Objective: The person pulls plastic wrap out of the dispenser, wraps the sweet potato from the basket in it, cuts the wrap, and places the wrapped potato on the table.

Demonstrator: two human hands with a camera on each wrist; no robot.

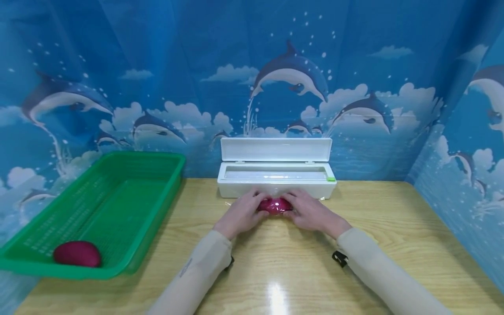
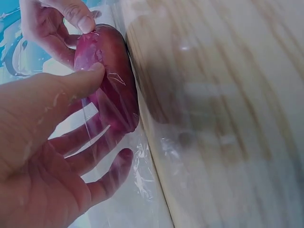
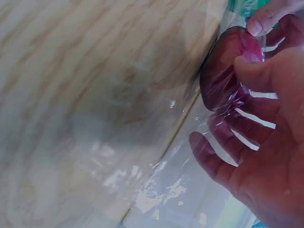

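Note:
A smooth, glossy purple-red oval, mango-like in shape, sits between both hands under clear cling film. My left hand grips its left end, thumb on the near side and fingers on the far side. From the right, my right hand holds the other end the same way. In both wrist views the film stretches over the oval and some fingers. Right behind the hands stands a white cling-film dispenser box, its lid raised. A pale roll shows inside it.
A green plastic basket stands at the left of the wooden table. Another purple-red oval lies in its near end. A bright green piece sits on the box's right end. A dolphin-printed curtain hangs behind and at the right.

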